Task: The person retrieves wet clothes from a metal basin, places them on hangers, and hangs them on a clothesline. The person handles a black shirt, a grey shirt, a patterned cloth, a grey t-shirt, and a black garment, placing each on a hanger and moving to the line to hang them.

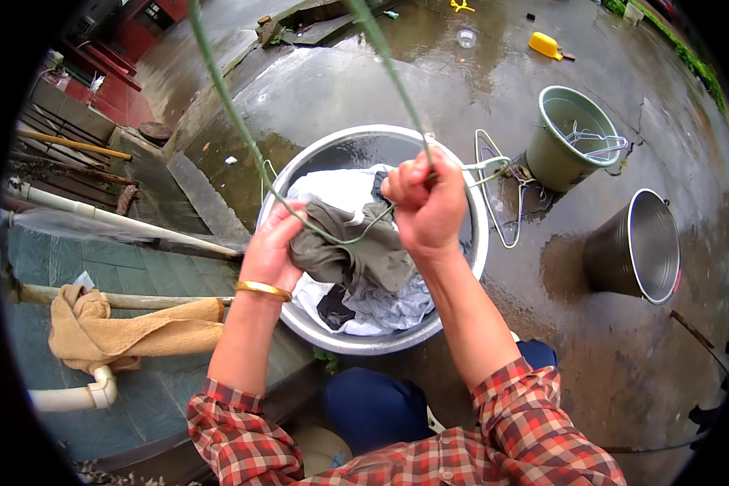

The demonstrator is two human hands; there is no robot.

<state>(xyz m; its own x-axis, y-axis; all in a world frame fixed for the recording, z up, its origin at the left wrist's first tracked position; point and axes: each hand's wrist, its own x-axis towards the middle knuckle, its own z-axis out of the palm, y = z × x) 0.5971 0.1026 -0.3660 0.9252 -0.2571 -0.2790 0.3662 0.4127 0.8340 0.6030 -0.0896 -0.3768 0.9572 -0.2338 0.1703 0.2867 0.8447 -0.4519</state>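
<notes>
A large metal basin (483, 243) in front of me holds white, grey and dark laundry (334, 185). Above it my left hand (276, 243), with a gold bangle at the wrist, grips a dark olive-grey garment (376, 261) at its left side. My right hand (428, 200) is closed in a fist on a green cord (395, 67), which loops down across the garment and up again past my left fingers. Just right of that fist, the hook end of a light green hanger (489, 164) shows; whether my fingers hold it too, I cannot tell.
A green bucket (537, 146) with wire hangers in it stands on the wet concrete, more hangers (498, 200) beside it. Further right is a dark bucket (607, 255). At left, a tan towel (152, 331) hangs on a pole near white pipes (121, 222). A yellow scoop-like item (544, 45) lies beyond.
</notes>
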